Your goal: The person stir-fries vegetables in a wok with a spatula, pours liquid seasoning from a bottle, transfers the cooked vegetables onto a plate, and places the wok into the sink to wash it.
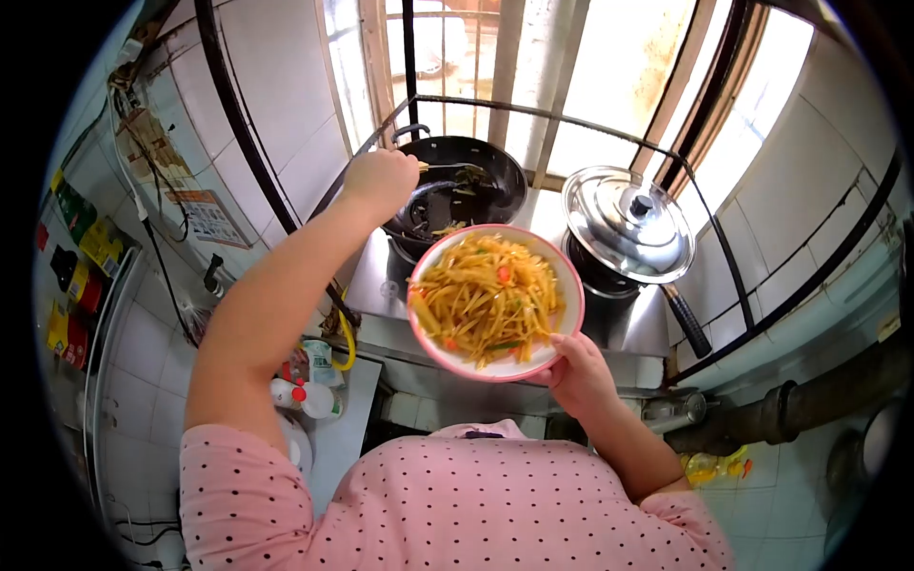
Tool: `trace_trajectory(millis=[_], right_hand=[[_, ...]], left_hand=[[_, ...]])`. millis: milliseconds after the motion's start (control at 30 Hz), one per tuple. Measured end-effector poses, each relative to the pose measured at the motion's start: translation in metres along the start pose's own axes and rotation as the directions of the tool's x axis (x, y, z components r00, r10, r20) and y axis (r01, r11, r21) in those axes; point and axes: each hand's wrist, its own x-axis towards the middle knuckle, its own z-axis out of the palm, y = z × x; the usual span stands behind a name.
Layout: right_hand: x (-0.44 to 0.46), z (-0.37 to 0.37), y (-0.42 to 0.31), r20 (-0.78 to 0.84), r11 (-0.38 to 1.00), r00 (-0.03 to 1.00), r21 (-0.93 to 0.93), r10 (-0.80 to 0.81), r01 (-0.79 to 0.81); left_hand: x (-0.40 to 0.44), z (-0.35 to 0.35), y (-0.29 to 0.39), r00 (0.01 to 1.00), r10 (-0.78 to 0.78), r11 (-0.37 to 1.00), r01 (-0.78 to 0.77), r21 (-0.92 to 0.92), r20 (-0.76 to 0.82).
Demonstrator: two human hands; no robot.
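Note:
My left hand (386,181) is closed around the handle of a metal spatula (449,167), whose far end reaches into a black wok (500,205). A few yellow shreds and bits of green stick to the wok's inside; its near edge is hidden by a bowl. That white bowl (568,285) with a pink rim is gripped at its lower right edge by my right hand (583,376), thumb on the rim. It is heaped with shredded potato (490,295) mixed with red and green pieces, and is held just in front of the wok.
A lidded pan (628,224) sits on the right burner, its handle (685,319) pointing toward me. Black metal bars (562,116) run round the stove (371,281). White bottles (319,400) and a yellow hose (347,343) are at left; a thick pipe (752,419) is at right.

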Motion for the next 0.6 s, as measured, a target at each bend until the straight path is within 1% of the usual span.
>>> trace_trajectory(millis=[33, 133, 233, 367, 467, 500, 600], right_hand=[[-0.002, 0.000, 0.008, 0.003, 1.000, 1.000, -0.010, 0.026, -0.026], [-0.001, 0.000, 0.029, 0.003, 0.994, 0.995, -0.021, 0.104, -0.104], [0.005, -0.005, 0.049, -0.024, 0.987, 0.987, 0.023, 0.160, -0.160], [0.018, -0.021, 0.070, -0.040, 0.984, 0.984, -0.015, 0.175, -0.175], [0.032, -0.040, 0.083, -0.039, 0.981, 0.983, -0.054, 0.182, -0.184], [0.036, -0.045, 0.085, -0.039, 0.979, 0.982, -0.082, 0.186, -0.189], [0.051, -0.062, 0.091, -0.029, 0.970, 0.981, -0.150, 0.191, -0.193]], left_hand=[[-0.006, -0.009, -0.003, 0.994, 0.048, 0.997, -0.053, 0.047, 0.099], [-0.028, -0.045, -0.012, 0.977, 0.186, 0.980, -0.192, 0.056, 0.103], [-0.043, -0.073, -0.023, 0.966, 0.233, 0.970, -0.239, 0.039, 0.115], [-0.041, -0.108, -0.039, 0.974, 0.127, 0.985, -0.146, 0.092, 0.186], [-0.028, -0.096, -0.041, 0.981, 0.093, 0.991, -0.109, 0.083, 0.171], [-0.020, -0.090, -0.038, 0.978, 0.059, 0.993, -0.079, 0.092, 0.199], [-0.006, -0.078, -0.027, 0.988, 0.100, 0.989, -0.111, 0.098, 0.117]])
